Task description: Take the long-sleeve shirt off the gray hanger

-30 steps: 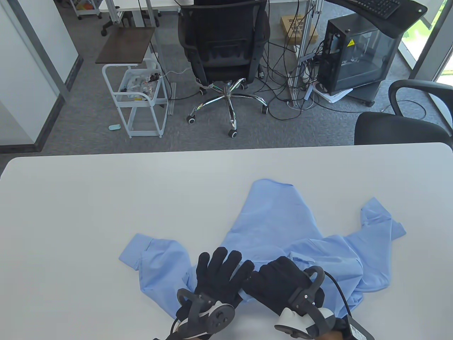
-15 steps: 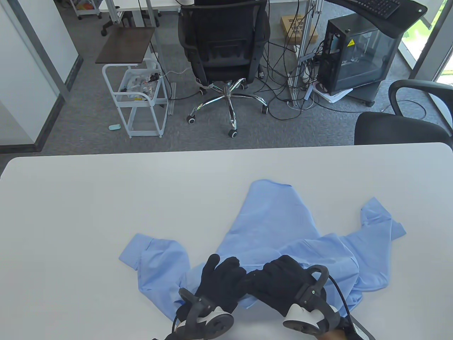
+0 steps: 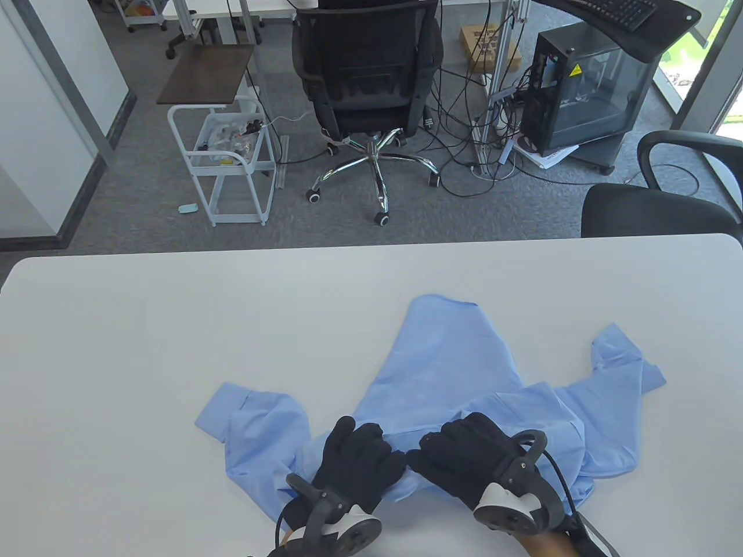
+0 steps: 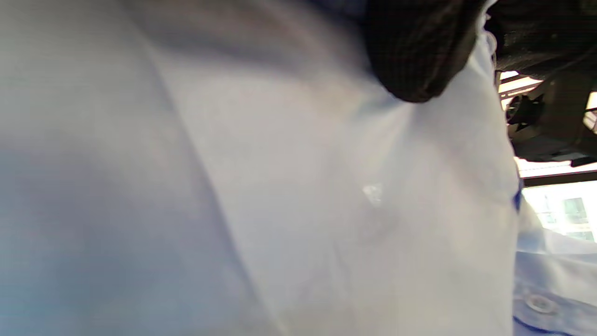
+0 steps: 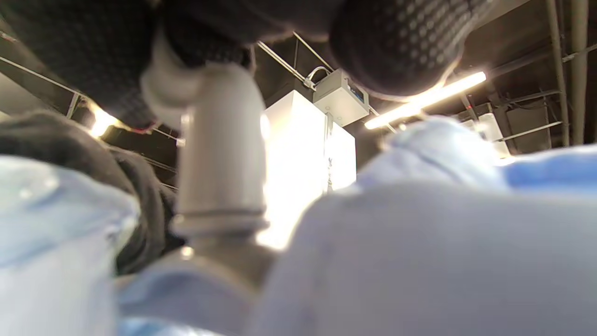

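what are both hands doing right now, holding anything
Left hand: curled on the blue shirt near its collar, gripping fabric.
Right hand: fingers closed around the gray hanger neck at the collar.

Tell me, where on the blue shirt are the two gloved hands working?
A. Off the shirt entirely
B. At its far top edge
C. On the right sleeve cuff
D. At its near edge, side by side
D: the left hand and right hand sit side by side on the long-sleeve shirt's near edge.
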`<state>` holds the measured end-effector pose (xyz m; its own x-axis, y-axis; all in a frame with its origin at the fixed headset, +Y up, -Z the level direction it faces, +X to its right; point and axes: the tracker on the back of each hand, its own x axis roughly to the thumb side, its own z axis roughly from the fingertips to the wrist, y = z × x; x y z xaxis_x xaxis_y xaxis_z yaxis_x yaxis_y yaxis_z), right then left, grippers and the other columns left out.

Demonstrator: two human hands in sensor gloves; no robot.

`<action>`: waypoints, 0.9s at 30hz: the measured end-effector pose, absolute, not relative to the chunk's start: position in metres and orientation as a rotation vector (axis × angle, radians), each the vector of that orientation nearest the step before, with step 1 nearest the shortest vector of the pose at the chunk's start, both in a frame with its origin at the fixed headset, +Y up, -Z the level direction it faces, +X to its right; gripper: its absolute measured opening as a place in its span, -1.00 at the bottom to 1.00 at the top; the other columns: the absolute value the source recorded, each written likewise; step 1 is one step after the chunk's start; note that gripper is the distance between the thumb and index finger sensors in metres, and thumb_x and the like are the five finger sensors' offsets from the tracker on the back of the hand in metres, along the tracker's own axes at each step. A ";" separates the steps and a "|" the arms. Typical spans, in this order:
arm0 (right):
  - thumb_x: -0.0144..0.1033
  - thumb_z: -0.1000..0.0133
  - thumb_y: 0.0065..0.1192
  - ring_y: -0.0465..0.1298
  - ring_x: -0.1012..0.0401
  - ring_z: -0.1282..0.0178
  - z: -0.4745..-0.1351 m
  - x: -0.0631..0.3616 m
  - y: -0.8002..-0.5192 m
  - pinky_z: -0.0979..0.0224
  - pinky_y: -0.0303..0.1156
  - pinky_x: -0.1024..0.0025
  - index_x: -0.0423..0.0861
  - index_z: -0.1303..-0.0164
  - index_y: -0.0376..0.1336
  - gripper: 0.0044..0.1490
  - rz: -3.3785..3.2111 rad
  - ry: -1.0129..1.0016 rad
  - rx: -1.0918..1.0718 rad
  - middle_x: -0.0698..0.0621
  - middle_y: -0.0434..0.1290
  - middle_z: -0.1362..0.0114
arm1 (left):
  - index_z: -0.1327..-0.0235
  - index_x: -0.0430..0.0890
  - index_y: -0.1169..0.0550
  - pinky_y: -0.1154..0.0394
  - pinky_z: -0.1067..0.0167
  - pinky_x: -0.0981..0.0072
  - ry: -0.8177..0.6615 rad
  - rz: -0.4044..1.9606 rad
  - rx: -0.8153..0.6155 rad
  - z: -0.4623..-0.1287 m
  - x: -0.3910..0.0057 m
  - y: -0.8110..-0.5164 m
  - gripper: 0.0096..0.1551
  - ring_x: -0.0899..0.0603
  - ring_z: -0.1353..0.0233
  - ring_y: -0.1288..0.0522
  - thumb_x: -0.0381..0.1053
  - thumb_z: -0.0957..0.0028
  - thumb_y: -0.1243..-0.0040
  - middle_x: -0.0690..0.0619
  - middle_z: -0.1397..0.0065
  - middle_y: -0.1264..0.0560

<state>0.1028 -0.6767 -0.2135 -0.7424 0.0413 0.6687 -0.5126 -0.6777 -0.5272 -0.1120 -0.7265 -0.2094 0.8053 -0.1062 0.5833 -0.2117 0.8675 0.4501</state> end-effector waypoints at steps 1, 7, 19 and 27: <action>0.16 0.01 0.59 0.48 0.47 0.61 -0.214 0.104 -0.676 0.11 0.70 0.43 0.03 0.21 0.50 -0.57 2.440 -1.053 0.907 0.25 0.49 0.43 | -0.17 0.29 -0.45 -0.02 -0.62 -0.22 -0.635 0.031 0.548 -0.208 -0.112 -0.726 -0.50 -0.07 -0.56 -0.37 0.23 0.03 -0.35 0.26 -0.18 -0.48; 0.15 0.01 0.61 0.47 0.47 0.62 -0.216 0.108 -0.675 0.12 0.70 0.44 0.02 0.24 0.50 -0.57 2.436 -1.048 0.870 0.25 0.49 0.44 | -0.27 0.26 -0.41 -0.03 -0.62 -0.23 -0.606 -0.107 0.601 -0.206 -0.109 -0.727 -0.40 -0.07 -0.57 -0.38 0.25 0.05 -0.36 0.26 -0.15 -0.49; 0.16 0.01 0.61 0.47 0.48 0.63 -0.220 0.114 -0.675 0.14 0.70 0.45 0.02 0.25 0.50 -0.57 2.403 -1.013 0.806 0.25 0.49 0.45 | -0.34 0.34 -0.46 0.01 -0.63 -0.25 -0.588 -0.114 0.615 -0.205 -0.110 -0.724 -0.41 -0.06 -0.53 -0.40 0.23 0.01 -0.30 0.26 -0.13 -0.48; 0.16 0.02 0.62 0.47 0.48 0.64 -0.227 0.128 -0.674 0.14 0.71 0.46 0.02 0.27 0.50 -0.57 2.390 -1.009 0.724 0.26 0.49 0.46 | -0.31 0.27 -0.48 0.01 -0.62 -0.25 -0.565 -0.101 0.647 -0.207 -0.116 -0.721 -0.44 -0.07 -0.56 -0.38 0.22 0.01 -0.30 0.28 -0.16 -0.48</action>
